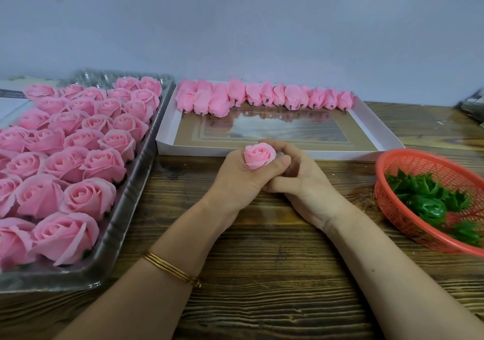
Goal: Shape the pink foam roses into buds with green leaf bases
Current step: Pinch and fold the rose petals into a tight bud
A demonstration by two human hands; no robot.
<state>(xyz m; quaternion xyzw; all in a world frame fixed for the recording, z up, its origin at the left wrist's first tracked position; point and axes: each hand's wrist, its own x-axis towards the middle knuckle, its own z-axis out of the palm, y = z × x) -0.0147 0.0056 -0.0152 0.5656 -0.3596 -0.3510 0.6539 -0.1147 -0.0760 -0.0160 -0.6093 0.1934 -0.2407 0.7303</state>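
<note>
Mid-frame, left hand (235,180) and right hand (306,182) clamp their fingers (277,163) round one rose (259,156). One row of buds (262,96) looks done at upper centre, while the tray (117,235) at left is mostly full.

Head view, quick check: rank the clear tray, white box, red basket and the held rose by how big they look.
1. clear tray, though it lies nearer the camera and is cut off at the left edge
2. white box
3. red basket, cut off at the right, so its full size is unsure
4. rose, plainly smallest
</note>
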